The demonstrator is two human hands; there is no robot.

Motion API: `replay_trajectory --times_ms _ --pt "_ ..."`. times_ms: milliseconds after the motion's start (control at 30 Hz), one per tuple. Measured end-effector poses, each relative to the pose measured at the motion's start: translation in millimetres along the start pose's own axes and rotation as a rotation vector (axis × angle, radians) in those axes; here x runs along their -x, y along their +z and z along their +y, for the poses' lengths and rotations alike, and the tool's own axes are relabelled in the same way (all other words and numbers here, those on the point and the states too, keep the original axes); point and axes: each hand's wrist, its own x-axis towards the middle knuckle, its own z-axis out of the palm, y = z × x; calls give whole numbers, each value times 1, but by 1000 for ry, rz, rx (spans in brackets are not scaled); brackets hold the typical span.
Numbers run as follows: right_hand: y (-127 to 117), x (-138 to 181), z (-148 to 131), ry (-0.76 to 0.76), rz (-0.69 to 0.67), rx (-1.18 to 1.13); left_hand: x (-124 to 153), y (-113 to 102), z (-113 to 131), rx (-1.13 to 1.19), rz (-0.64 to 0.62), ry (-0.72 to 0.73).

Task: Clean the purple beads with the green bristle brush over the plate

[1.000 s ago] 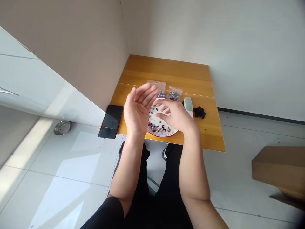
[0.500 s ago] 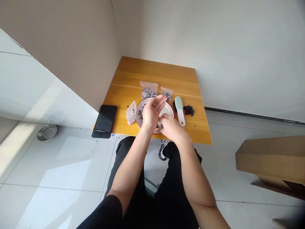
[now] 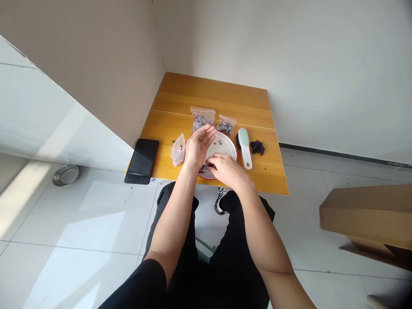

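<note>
A white plate point(image 3: 229, 149) with a red rim and dark rings lies near the front edge of the table, with small beads point(image 3: 203, 170) scattered on it. Over its left side my left hand point(image 3: 198, 148) is held palm up, fingers stretched out. I cannot make out anything lying in that palm. My right hand point(image 3: 223, 167) is low over the plate's front, its fingertips pinched together among the beads; whatever they hold is too small to see. Left of the plate, a small clear bag point(image 3: 178, 151) contains a few beads.
Behind the plate lie a larger zip bag of beads point(image 3: 202, 118) and a smaller one point(image 3: 226, 125). To the right are a white-handled brush point(image 3: 245, 148) and a crumpled black cloth point(image 3: 257, 147). A phone point(image 3: 141, 161) rests at the table's left edge; a cardboard box point(image 3: 367, 210) stands on the floor.
My left hand has shifted a little left, uncovering more of the plate's middle. My right hand has moved slightly left to the beads at the front. The view has tilted slightly.
</note>
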Motion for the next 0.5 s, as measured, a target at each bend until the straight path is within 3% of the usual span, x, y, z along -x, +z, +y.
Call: replay_trajectory --times_ms 267,500 --pt "2 -7 4 19 64 30 -1 -2 4 8 47 -52" --pt "1 -11 4 22 27 37 1 3 1 61 110 -86"
